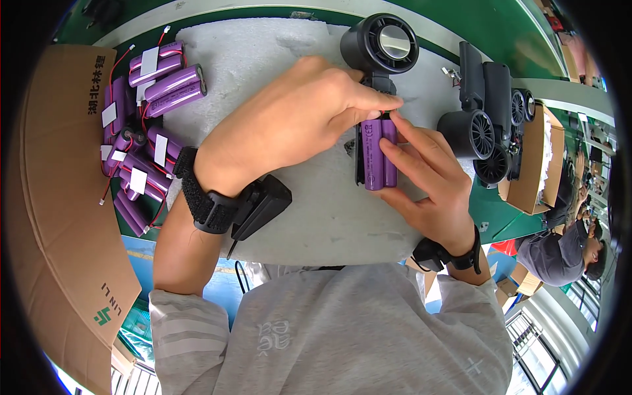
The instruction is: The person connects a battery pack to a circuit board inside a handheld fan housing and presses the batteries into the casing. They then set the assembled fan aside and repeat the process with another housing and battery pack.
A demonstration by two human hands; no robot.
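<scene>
A purple battery pack of two cells side by side (372, 155) lies in the open black handle of a small handheld fan, whose round fan head (380, 45) points away at the top. My right hand (431, 181) grips the pack, fingers along its right side and thumb at its lower end. Above the pack's upper end, my left hand (322, 105) reaches across with thumb and forefinger pinched together by the fan's neck. Whatever is between those fingertips is too small to make out, though a dark bit shows beneath them.
A heap of purple battery packs (174, 89) with red wires and white labels lies at the left, beside a large cardboard box (66, 197). More black fan parts (474, 131) and an open carton (536, 164) are on the right. A grey foam mat (316, 210) covers the green bench.
</scene>
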